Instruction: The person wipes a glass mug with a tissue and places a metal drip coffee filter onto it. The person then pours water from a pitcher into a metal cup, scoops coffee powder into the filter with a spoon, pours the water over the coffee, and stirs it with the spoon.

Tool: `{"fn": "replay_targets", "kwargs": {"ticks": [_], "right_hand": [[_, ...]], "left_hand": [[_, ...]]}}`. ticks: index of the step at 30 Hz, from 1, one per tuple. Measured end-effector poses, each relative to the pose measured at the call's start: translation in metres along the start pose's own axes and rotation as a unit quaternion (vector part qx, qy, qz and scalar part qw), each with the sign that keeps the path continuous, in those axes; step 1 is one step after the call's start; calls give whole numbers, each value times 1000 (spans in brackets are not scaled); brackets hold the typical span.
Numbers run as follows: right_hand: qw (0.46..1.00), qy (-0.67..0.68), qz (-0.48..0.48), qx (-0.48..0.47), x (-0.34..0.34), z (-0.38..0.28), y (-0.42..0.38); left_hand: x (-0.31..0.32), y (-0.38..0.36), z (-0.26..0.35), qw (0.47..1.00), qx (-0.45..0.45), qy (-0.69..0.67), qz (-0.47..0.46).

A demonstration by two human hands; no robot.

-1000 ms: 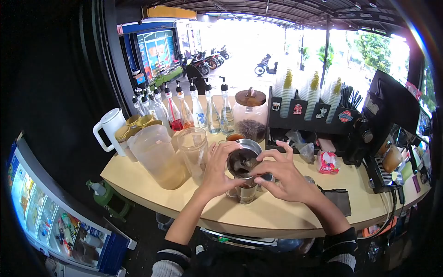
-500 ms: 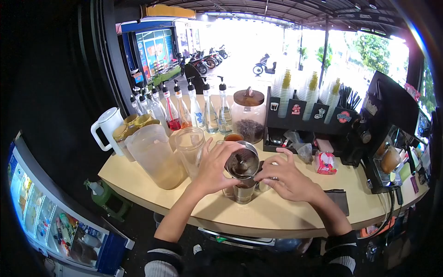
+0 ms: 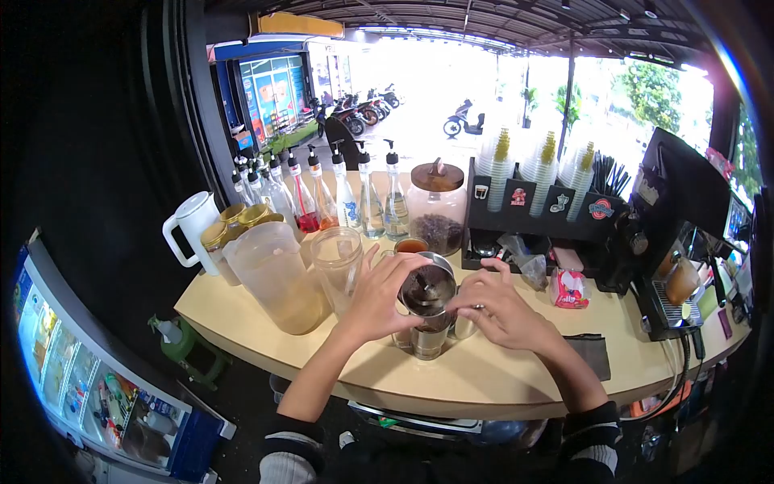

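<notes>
Both hands' fingers clamp the steel strainer (image 3: pixel 427 289) over a cup (image 3: pixel 428 340); labels unreadable.

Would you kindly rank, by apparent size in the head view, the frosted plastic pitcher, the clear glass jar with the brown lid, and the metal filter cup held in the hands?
1. Frosted plastic pitcher, largest.
2. Clear glass jar with the brown lid.
3. Metal filter cup, smallest, although it sits nearest the camera, gripped by the left hand and the right hand.
</notes>
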State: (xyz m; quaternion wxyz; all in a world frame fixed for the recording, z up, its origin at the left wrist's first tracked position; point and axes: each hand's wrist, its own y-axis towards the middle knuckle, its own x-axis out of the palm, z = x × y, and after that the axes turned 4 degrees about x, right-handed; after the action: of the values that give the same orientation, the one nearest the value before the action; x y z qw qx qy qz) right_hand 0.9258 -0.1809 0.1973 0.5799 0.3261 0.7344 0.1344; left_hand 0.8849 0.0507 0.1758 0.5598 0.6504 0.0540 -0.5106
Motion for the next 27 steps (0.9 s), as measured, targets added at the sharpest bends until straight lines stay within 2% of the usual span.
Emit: {"fn": "replay_targets", "kwargs": {"ticks": [3,9,13,15,17,19,23,25,27], "right_hand": [[1000,12,8,27,-5,5,1],[999,-21,24,15,-15,2,-2],[998,-40,39,0,2,-2,-5],[994,38,98,34,11,-4,-7],[993,53,92,44,15,-2,-10],[993,43,101,38,18,0,-13],[995,61,71,42,5,9,-15],[993,107,17,52,0,14,-13],[991,125,3,45,-1,18,-9]], "left_hand": [[4,-4,0,999,-18,-20,24],[12,-10,-1,997,-26,-43,53],[23,-11,8,994,-39,-50,93],[30,-13,12,992,-40,-56,107],[36,-16,13,989,-25,-55,135],[37,-18,15,990,-25,-51,127],[36,-20,12,993,-8,-46,107],[36,-20,10,994,-16,-50,100],[35,-20,8,995,-21,-53,85]]}}
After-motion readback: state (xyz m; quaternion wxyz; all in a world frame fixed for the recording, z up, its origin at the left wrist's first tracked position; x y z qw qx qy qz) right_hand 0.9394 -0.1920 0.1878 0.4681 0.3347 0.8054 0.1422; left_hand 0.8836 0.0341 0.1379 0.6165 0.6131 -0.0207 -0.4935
